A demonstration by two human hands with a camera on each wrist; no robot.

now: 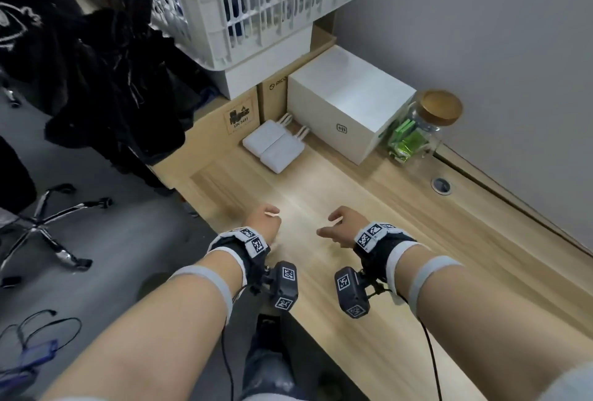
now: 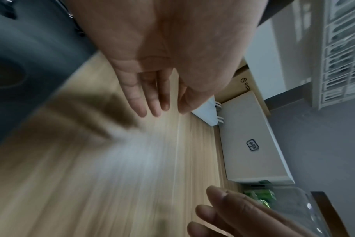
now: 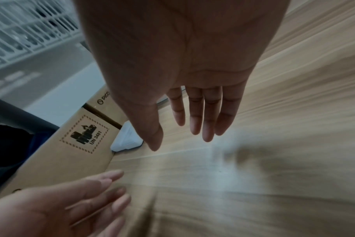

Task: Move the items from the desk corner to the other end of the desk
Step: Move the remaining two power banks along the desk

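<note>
Head view, left hand: the left hand [image 1: 263, 222] is above the light wooden desk [image 1: 369, 227], forearm stretched forward, back of the hand up; its fingers are loosely bent and hold nothing.
Head view, right hand: the right hand [image 1: 340, 226] is beside it, apart from it, in the same pose, fingers relaxed and empty.
Head view, items: in the far desk corner stand a white cardboard box [image 1: 348, 102], two white flat adapters [image 1: 272, 145] just left of the box, and a clear glass jar with a round wooden lid [image 1: 423, 126] holding green packets, just right of the box. All are well apart from both hands.
Left wrist view: the palm faces the desk, the fingers [image 2: 142, 97] straight and together, touching nothing; the white box [image 2: 251, 141] lies further ahead.
Right wrist view: the fingers [image 3: 205, 115] are straight and slightly spread above the desk, empty; a brown cardboard carton with a battery label [image 3: 85, 136] is at the left.
</note>
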